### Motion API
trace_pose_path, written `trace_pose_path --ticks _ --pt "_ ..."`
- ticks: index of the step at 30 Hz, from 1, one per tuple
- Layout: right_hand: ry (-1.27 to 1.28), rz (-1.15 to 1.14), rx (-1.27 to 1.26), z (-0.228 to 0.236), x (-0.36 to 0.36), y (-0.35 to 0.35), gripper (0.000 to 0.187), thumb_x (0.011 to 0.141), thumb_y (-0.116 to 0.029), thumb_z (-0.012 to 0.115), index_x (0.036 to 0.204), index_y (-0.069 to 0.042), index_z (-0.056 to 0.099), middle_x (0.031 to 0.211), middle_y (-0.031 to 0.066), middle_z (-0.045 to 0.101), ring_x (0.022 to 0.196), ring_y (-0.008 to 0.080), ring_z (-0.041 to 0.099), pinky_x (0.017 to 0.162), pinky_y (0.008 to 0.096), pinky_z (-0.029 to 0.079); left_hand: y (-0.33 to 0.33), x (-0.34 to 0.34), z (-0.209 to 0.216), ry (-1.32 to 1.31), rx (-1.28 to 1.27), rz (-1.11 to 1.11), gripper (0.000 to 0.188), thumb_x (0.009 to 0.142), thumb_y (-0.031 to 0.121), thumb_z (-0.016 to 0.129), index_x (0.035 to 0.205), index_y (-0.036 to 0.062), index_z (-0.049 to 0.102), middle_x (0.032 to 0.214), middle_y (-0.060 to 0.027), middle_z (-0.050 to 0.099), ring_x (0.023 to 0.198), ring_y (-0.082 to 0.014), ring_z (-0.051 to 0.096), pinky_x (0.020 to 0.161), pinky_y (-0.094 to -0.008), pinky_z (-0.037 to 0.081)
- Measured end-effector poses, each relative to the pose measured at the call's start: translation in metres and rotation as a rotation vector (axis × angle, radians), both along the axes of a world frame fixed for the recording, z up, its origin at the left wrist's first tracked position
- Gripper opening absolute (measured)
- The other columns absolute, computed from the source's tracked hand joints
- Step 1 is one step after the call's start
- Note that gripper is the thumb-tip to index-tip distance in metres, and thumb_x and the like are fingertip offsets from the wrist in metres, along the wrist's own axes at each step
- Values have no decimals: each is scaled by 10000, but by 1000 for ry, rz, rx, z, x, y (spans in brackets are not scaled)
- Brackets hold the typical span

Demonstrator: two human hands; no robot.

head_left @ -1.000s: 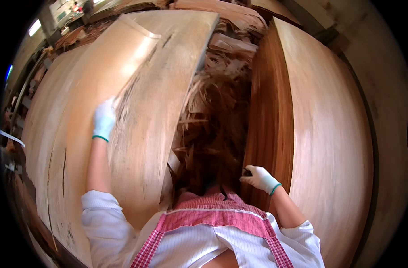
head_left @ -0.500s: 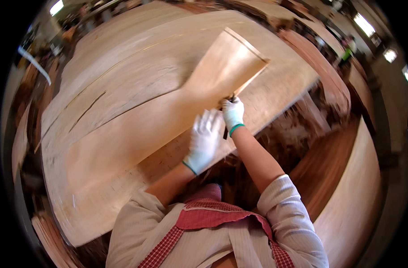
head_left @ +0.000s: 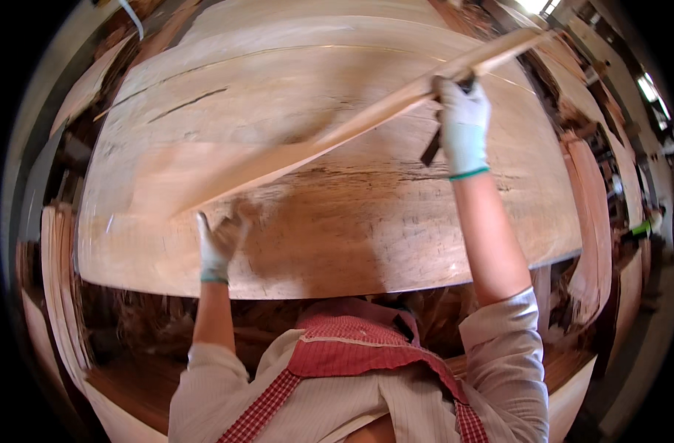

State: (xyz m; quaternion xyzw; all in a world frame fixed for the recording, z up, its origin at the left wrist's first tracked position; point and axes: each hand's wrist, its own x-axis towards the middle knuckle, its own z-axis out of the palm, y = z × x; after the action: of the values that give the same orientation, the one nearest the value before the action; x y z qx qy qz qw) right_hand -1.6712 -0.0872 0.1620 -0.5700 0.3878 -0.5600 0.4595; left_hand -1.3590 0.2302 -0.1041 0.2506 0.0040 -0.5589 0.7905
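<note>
A long strip of thin wood veneer (head_left: 300,153) slants over a broad pale veneer sheet (head_left: 329,244), its right part lifted and bent, its left end lying low. My right hand (head_left: 466,125), in a white glove with a green cuff, is closed on the strip at the upper right. A dark flat tool (head_left: 430,149) sticks out below the same hand; its full shape is hidden by the fingers. At the left, my gloved left hand (head_left: 220,247) is open beside the strip's near edge, fingers apart and slightly blurred. Whether it touches the strip I cannot tell.
The broad sheet bears a dark split (head_left: 188,105) toward the far left. Stacked veneer (head_left: 589,221) stands past its right edge, and more stacked sheets (head_left: 60,273) at the left. Torn scraps (head_left: 156,325) lie below the front edge. A person (head_left: 644,225) is far right.
My right hand has lifted the strip and carried it up and right with the dark tool. My left hand has moved left, away from the right. The view has turned.
</note>
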Motion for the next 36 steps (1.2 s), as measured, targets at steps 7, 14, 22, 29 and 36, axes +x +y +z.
trace_pose_path --ticks 7,14,22,29,36 --pt "-68 65 61 -22 -113 -66 124 873 -184 640 926 -77 605 755 4 564 574 60 453 483 211 351 -25 68 -21 -615 553 612 108 902 208 604 936 124 661 924 -14 656 842 -137 603 744 -296 512" --pt "3 -165 382 -115 -305 -165 211 862 -284 659 939 -116 558 780 -4 555 607 86 476 476 231 353 -155 -122 7 -212 598 423 65 885 192 648 867 130 657 813 -2 640 772 -138 605 690 -315 550" --pt "-94 -298 553 -230 -348 -149 67 823 -78 632 831 -71 566 725 39 561 536 100 468 430 261 357 -113 -120 -74 -360 591 350 281 947 222 528 1151 58 632 1113 -66 652 1000 -189 614 855 -310 528" --pt "-123 -570 707 -290 -377 -127 191 773 -55 633 949 15 606 732 62 603 553 142 529 460 296 423 -123 -143 -77 -238 675 408 214 943 188 541 1091 50 609 1088 -103 640 979 -253 632 825 -388 571" --pt "17 -580 687 -312 -385 -124 143 780 -112 655 865 -35 570 638 41 544 458 129 463 411 291 381 -111 -141 -90 -321 684 392 228 913 217 596 1102 98 641 1089 -71 656 977 -225 639 823 -373 557"
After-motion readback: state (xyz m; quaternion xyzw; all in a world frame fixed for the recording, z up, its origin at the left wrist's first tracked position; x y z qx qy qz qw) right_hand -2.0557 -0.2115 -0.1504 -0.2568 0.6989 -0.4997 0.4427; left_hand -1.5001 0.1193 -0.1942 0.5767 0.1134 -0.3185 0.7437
